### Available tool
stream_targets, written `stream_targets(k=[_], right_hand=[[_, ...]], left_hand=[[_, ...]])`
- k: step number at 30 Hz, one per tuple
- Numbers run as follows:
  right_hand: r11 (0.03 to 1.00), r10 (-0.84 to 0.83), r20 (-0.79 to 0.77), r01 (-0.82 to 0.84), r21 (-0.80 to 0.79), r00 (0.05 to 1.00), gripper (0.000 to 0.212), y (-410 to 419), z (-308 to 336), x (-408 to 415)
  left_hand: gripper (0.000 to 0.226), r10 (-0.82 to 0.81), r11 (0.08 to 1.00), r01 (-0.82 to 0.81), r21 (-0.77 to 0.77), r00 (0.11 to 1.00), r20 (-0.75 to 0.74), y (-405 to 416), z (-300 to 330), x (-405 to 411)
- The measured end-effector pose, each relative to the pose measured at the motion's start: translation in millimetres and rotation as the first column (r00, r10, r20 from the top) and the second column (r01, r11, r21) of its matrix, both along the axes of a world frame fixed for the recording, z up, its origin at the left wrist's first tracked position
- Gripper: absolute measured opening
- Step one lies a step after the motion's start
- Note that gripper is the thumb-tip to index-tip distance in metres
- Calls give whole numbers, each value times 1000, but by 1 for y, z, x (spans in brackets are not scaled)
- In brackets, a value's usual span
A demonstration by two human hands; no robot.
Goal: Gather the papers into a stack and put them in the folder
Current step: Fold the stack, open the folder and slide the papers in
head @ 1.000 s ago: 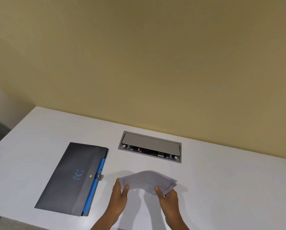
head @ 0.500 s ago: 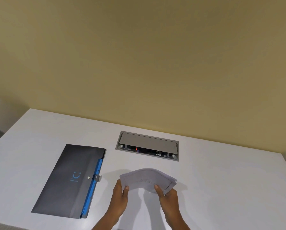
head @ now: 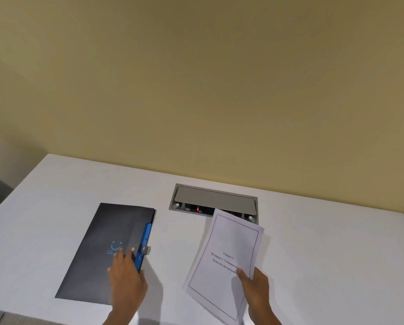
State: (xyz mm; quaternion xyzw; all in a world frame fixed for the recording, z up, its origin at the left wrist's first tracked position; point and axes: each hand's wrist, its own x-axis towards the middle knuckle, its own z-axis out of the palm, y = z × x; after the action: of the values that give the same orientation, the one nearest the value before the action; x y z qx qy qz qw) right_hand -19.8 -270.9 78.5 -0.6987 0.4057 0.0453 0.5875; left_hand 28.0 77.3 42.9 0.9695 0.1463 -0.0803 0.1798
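The right hand (head: pixel 255 287) is gripping the white printed paper stack (head: pixel 226 266), right of the dark grey folder (head: pixel 107 249) on the white counter (head: pixel 325 254); the left hand (head: pixel 126 275) is resting, fingers extended, on the folder's blue-edged flap.

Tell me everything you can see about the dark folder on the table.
The folder is a long dark grey wallet, seemingly plastic, lying flat and slightly angled on the white table, left of the papers. A blue smile logo marks its front; blue inner pockets, a small stud and a grey tab show along its right edge. The left hand rests on that edge. It looks closed.
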Motion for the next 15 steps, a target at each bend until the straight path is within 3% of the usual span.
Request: stream_targets(k=[5,15], right_hand=[[999,-24,-99,21,-24,995,19,-8,-14,-21],[996,-90,-93,90,-12,992,14,-9,3,-45]], left_hand=[[92,0,990,24,140,986,-169,32,-28,-12],[100,-110,971,141,192,981,-161,38,-33,10]])
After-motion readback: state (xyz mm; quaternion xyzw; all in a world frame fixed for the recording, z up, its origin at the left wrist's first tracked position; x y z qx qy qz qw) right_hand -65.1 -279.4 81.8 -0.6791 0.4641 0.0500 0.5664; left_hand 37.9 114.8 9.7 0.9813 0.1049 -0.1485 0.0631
